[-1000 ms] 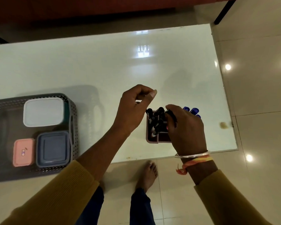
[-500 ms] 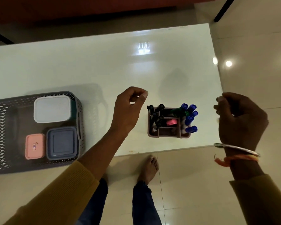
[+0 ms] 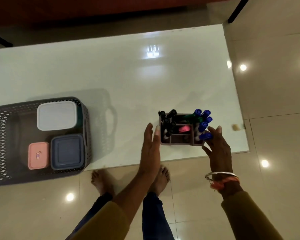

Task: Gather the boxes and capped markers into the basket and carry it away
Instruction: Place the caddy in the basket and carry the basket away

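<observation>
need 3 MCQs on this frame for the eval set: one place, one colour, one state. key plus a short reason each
1. Where is the small pink plastic box?
A. In the grey perforated plastic basket, beside the blue-grey lidded box
B. On the floor
C. Under the table

2. What colour are the marker caps nearest the right hand?
A. Yellow
B. Blue
C. White

3. How are the hands?
A. Both gripping the basket
B. One pinching a marker
C. Both open, flanking the mauve plastic marker holder

Key:
1 A: it lies inside the basket next to the blue-grey box.
2 B: blue caps stand at the holder's right side.
3 C: the left hand and right hand show straight fingers on either side of the holder.
</observation>
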